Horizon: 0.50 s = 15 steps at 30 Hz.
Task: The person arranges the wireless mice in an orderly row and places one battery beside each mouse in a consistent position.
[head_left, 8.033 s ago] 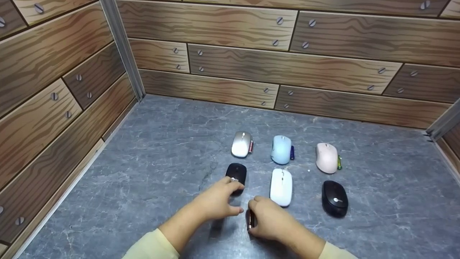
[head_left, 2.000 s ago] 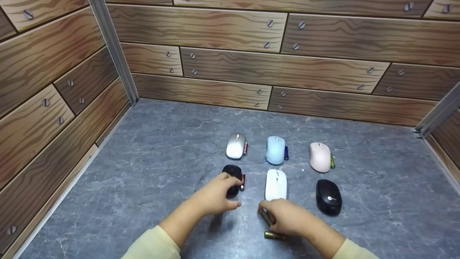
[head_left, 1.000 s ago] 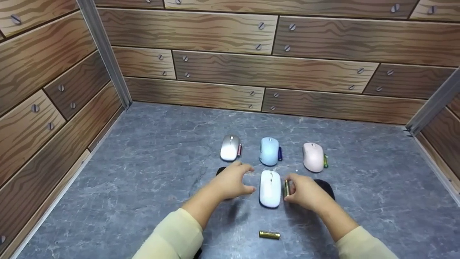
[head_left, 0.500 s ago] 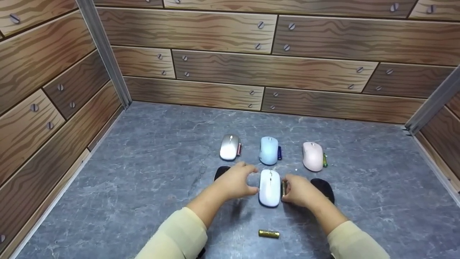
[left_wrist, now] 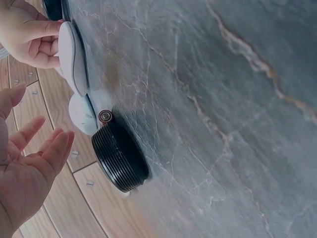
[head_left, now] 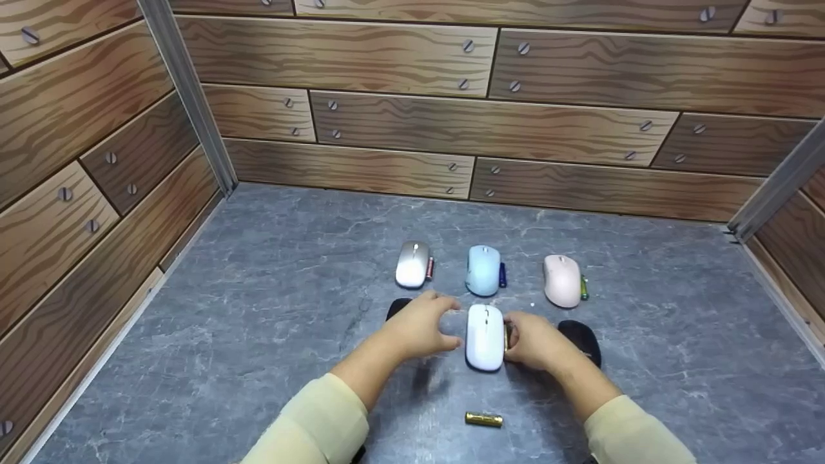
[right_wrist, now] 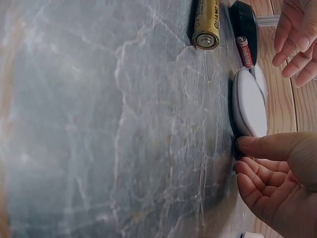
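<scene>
A white computer mouse (head_left: 485, 338) lies between my hands. My right hand (head_left: 538, 341) pinches a gold battery (head_left: 506, 338) along the mouse's right side, thumb at the near end; the hand hides most of it. Just left of the mouse is my left hand (head_left: 419, 325), its fingers spread, holding nothing. A second gold battery (head_left: 483, 419) lies crosswise on the table in front. My left arm and hand partly cover a black mouse (head_left: 397, 307); the left wrist view has this black mouse (left_wrist: 121, 156) with a red battery (left_wrist: 105, 116) at its side.
Behind stand a silver mouse (head_left: 412, 264) with a red battery (head_left: 430, 268), a blue mouse (head_left: 483, 270) with a dark blue battery (head_left: 503, 275), and a pink mouse (head_left: 562, 281) with a green battery (head_left: 584, 287). Another black mouse (head_left: 581, 338) is right of my right hand.
Eight seconds ago my right hand held a dark red battery near the left black mouse. It has since picked up a gold battery and brought it against the white mouse; my left hand moved right.
</scene>
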Tool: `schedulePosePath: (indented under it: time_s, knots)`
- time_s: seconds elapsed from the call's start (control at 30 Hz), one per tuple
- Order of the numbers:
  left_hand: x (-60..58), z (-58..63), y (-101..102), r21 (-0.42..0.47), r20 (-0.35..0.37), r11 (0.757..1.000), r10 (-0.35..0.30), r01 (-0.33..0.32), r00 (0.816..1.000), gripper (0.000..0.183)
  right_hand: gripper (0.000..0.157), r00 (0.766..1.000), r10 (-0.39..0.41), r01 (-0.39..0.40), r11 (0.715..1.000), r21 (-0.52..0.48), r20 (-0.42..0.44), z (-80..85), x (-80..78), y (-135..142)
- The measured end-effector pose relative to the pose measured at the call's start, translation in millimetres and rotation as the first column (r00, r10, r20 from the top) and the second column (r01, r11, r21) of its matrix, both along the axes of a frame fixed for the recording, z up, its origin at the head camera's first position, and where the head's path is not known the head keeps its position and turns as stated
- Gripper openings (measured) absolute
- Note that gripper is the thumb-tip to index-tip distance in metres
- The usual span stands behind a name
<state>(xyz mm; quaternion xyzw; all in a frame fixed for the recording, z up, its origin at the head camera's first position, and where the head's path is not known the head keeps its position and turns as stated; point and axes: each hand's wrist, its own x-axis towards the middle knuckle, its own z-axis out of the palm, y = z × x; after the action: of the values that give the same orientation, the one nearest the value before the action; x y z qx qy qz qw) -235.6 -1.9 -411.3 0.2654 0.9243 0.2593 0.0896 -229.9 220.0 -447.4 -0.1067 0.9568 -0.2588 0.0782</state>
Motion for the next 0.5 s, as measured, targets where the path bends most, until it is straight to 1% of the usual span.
schedulePosePath:
  time_s: [0.2,0.3,0.37,0.5]
  knots:
    - [0.4,0.1,-1.8,0.01,-0.003,1.0,-0.002,0.002,1.0,0.054,0.053,0.999,-0.018,0.018,1.0,0.0,0.027,3.4,2.1,0.6]
    - [1.4,1.4,-3.3,0.013,0.002,1.0,0.0,0.0,1.0,0.055,0.056,0.999,-0.029,0.03,0.999,-0.016,0.035,8.6,4.5,1.5]
    - [2.5,2.9,-4.4,0.013,0.002,1.0,-0.002,0.002,1.0,0.055,0.053,0.999,-0.035,0.036,0.999,-0.033,0.034,12.6,6.4,2.1]
    - [5.4,5.2,-5.6,0.011,0.001,1.0,-0.011,0.011,1.0,0.054,0.043,1.0,-0.012,0.013,0.999,-0.041,0.008,22.4,11.4,1.8]
